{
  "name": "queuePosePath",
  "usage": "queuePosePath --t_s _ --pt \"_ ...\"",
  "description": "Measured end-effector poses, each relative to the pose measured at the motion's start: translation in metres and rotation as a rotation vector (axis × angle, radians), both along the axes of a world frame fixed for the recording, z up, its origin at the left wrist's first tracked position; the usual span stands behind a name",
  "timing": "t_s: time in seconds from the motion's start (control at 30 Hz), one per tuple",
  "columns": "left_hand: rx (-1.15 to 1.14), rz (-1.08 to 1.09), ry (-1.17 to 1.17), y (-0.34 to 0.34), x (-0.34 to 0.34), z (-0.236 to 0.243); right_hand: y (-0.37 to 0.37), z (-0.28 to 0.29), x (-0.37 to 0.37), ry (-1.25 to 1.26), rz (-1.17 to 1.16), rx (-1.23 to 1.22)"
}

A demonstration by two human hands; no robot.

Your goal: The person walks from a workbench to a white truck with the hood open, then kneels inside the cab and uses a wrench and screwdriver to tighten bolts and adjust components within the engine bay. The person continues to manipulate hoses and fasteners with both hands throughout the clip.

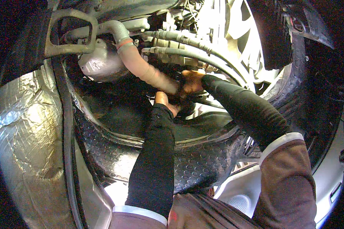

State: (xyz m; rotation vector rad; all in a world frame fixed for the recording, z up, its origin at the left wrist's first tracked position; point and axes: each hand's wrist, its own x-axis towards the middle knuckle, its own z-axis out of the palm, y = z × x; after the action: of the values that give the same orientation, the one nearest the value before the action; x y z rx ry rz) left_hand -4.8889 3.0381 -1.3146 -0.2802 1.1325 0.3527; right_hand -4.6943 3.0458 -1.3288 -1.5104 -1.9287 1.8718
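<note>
A thick, reddish-brown hose slopes down through the engine bay, with an orange-red band around its upper end. Close to its lower end, my left hand reaches in from below; its fingers are lost in shadow. From the right comes my right hand, its fingers curled at a dark part by the hose's lower end. What lies inside those fingers cannot be made out. The hose's upper end meets a grey metal pipe.
Slim grey pipes run past my right hand. A pale fan stands at the upper right. Below lies a dark studded mat. Silvery foil-like lining covers the left side, and a metal loop bracket sits at the upper left.
</note>
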Motion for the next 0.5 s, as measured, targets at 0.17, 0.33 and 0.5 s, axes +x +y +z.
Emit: queuePosePath --t_s 0.17,0.33,0.5 --pt "0.014 0.052 0.027 0.002 0.016 0.028 -0.002 0.0 0.004 0.002 -0.015 -0.036" --pt "0.084 0.035 0.067 0.003 0.021 0.046 0.0 -0.007 0.004 0.067 -0.047 -0.074" --pt "0.198 -0.143 0.18 -0.009 0.035 0.04 -0.013 -0.02 0.018 0.07 -0.12 -0.168"
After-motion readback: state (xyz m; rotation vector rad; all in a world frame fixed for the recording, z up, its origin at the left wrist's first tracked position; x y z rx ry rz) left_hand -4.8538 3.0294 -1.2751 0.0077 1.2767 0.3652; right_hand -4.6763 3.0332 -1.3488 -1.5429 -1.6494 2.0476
